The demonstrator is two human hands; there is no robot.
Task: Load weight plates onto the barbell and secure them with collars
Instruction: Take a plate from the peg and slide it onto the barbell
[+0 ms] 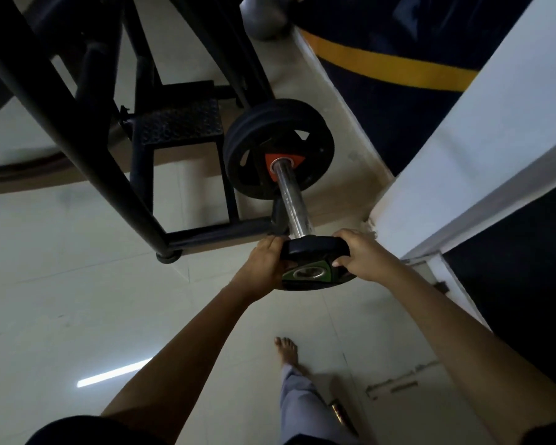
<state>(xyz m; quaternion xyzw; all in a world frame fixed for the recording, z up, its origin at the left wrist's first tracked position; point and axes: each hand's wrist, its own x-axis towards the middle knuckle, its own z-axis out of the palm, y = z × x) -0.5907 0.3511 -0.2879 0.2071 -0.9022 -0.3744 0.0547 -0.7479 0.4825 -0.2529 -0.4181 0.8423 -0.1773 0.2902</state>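
A chrome barbell sleeve [292,200] points toward me from the black rack. Two black plates [278,149] with an orange hub sit far up the sleeve. At the sleeve's near end I hold a small black plate [315,247] with a green hub, its centre hole at the tip of the bar. My left hand [265,264] grips the plate's left rim and my right hand [361,253] grips its right rim. No collar is in view.
The black steel rack frame [116,175] and its checkered step [180,122] stand to the left. A white wall corner [463,162] is close on the right. A dark punching bag with a yellow band [395,64] hangs behind. My bare foot [286,351] is on the tiled floor.
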